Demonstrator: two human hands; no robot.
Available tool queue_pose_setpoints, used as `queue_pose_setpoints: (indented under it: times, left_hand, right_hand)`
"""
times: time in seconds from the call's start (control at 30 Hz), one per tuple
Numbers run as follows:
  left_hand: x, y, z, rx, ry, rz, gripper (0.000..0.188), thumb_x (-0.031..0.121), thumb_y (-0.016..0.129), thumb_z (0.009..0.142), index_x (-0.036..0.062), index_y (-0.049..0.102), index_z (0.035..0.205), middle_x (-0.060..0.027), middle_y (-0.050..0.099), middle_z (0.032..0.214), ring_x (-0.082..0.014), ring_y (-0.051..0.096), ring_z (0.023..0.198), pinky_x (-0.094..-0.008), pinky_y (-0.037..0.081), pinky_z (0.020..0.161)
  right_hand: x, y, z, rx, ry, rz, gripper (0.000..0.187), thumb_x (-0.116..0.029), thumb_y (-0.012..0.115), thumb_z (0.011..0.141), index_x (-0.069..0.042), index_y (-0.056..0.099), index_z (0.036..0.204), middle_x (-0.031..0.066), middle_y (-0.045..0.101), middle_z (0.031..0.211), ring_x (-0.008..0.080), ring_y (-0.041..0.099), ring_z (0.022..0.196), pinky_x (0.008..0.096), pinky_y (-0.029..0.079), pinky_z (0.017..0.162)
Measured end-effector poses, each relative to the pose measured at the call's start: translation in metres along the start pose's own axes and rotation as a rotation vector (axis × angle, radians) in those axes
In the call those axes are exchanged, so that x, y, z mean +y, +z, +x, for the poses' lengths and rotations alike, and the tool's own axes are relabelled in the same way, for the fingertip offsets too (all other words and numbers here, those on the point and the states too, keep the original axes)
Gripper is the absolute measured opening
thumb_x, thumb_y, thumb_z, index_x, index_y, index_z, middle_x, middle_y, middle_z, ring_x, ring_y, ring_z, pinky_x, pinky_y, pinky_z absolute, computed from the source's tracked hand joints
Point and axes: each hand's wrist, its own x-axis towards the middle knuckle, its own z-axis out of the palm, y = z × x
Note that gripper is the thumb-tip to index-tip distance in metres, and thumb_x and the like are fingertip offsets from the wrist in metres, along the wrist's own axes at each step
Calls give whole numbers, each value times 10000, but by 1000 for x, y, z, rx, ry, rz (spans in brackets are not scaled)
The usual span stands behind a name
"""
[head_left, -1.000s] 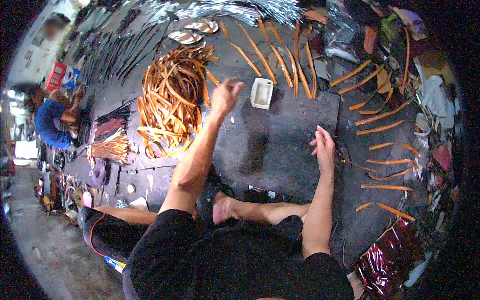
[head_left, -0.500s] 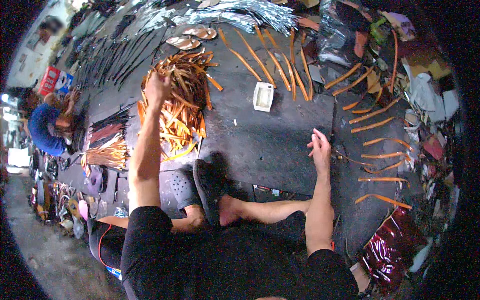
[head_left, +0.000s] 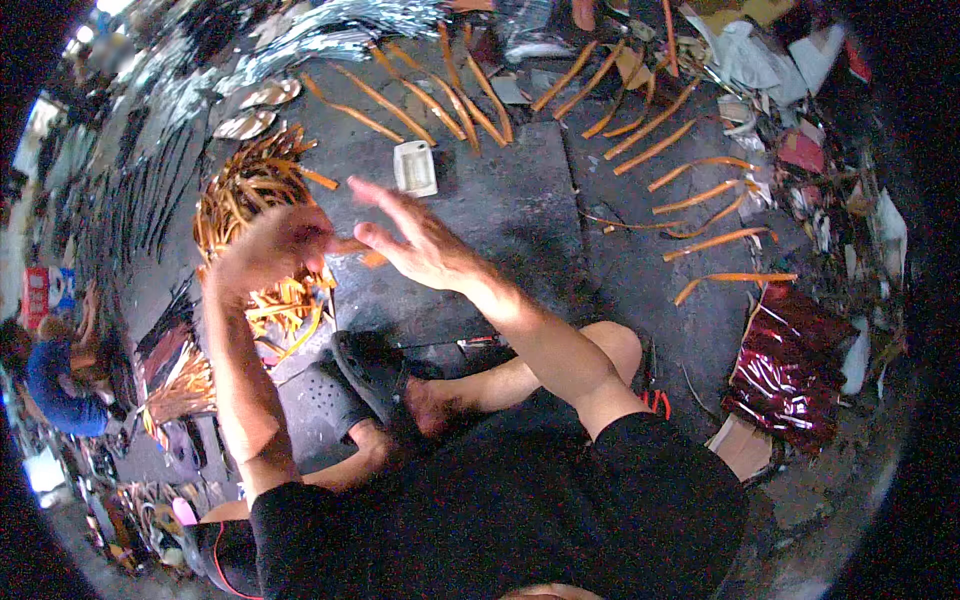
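One orange-brown strip [head_left: 374,259] shows right between the hands now, seemingly pinched by the blurred left hand [head_left: 270,248] above the tangled heap [head_left: 240,195] at the left edge of the dark board [head_left: 500,200], and here's the right hand [head_left: 425,250] alongside, fingers loosely spread, gripping nothing I can see, perhaps because so light a band needs only one hand! More laid-out strips [head_left: 655,148] fan around the far and right edges, mostly apart, presumably against tangling, while the white rectangular dish [head_left: 420,190] sits near the far edge, probably for easy reach.
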Motion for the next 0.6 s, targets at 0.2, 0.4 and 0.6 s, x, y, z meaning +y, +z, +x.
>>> queue_pose_setpoints:
  times: [0.2, 0.4, 0.6]
  left_hand:
    - [-44, 45, 39, -109, 29, -41, 184, 203, 604, 898, 25, 645, 880, -17, 613, 690, -114, 568, 623, -278, 452, 578]
    - [-89, 78, 79, -146, -113, -379, 234, 290, 627, 908, 57, 648, 918, 11, 601, 695, -44, 497, 578, -201, 423, 526]
    - [-131, 168, 147, 107, -75, -397, 198, 229, 589, 903, 47, 628, 972, -53, 645, 713, -132, 607, 619, -296, 487, 591]
  right_hand:
    - [71, -69, -53, -415, 401, 313, 388, -212, 554, 946, -86, 499, 1309, 25, 632, 861, 70, 556, 753, 230, 439, 635]
    - [93, -174, -56, -246, 636, -43, 357, -176, 635, 884, -73, 582, 1222, 42, 671, 836, 98, 605, 778, 251, 470, 659]
    - [133, -177, -29, 55, 426, -1113, 466, -316, 736, 768, -117, 619, 1173, 99, 630, 1026, 274, 577, 981, 429, 438, 844]
